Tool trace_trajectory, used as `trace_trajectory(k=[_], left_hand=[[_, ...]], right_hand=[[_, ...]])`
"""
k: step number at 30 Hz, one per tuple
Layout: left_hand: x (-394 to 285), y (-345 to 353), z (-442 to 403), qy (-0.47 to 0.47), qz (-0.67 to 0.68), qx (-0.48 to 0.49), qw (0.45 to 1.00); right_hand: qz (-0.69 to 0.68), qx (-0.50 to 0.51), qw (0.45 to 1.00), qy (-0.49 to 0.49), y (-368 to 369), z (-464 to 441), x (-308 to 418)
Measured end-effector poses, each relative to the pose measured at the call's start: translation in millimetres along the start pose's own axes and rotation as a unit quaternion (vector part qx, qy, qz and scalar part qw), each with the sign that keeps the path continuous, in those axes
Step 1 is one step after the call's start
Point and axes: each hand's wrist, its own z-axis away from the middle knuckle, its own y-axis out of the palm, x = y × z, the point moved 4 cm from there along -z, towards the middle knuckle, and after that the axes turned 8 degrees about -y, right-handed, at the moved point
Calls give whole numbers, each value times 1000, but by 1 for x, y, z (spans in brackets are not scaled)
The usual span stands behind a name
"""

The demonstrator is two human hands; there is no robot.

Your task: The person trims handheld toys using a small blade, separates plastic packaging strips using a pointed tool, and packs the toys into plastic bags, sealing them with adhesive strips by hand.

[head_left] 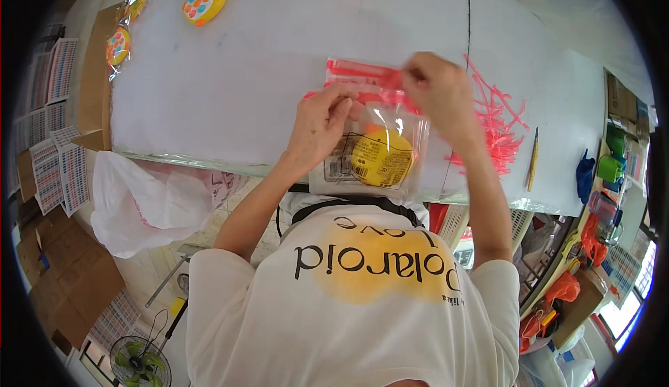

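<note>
A clear plastic bag [421, 136] with a red band along its top lies at the table's near edge. Inside it is a round yellow toy [383, 156] behind printed black lettering. My left hand [317, 126] is closed, pinching the bag's upper left side between thumb and fingers. At the upper right, my right hand [446, 94] is closed on the red top strip [392, 79], slightly blurred by motion; its fingertips are partly hidden. A heap of thin red plastic strips [496, 136] lies just right of my right forearm.
Several yellow toys with coloured buttons [204, 4] lie at the table's far side. One wrapped toy [118, 45] sits at the left edge. A thin yellow tool [534, 160] and a blue item [585, 176] are at right. Cardboard boxes [77, 268] stand left, near a fan [141, 362].
</note>
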Motion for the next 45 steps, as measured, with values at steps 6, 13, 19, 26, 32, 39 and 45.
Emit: trace_trajectory(k=[6,13,19,26,32,39,45], left_hand=[[14,-7,-4,-96,80,26,992],[13,-9,-4,-82,92,44,991],[20,-8,0,-92,172,67,978],[16,-7,3,-92,165,67,980],[13,-11,5,-45,146,42,987],[13,-19,13,-80,89,42,992],[-21,-68,19,-65,192,-27,979]], right_hand=[[30,4,982,187,-69,45,-122],[258,-133,951,107,-83,75,-134],[-140,19,969,202,-51,58,-38],[-224,104,951,183,8,56,-34],[-313,75,939,125,12,71,-46],[-236,69,968,50,5,81,-28],[-248,58,965,65,-13,70,-23]])
